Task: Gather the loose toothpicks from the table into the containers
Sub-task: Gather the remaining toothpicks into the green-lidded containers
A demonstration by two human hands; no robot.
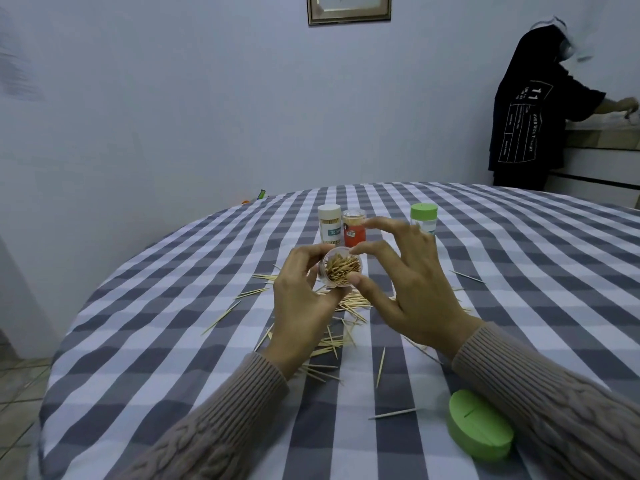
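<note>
**Open jar held up over the scattered toothpicks**

Your left hand (pixel 304 299) is gripping a clear open container (pixel 341 270) above the checked table (pixel 173 341), fingers curling round its side, mouth tilting toward you and showing it full of toothpicks. Loose toothpicks (pixel 346 306) are lying scattered beneath and around both hands. Behind them, a white-lidded jar (pixel 329 224), a red jar (pixel 354 227) and a green-lidded jar (pixel 424 218) are standing upright. Your right hand (pixel 412 289) is hovering at the container's rim, thumb and forefinger touching it, other fingers spreading loosely. A green lid (pixel 479 426) is lying beside your right sleeve.
</note>
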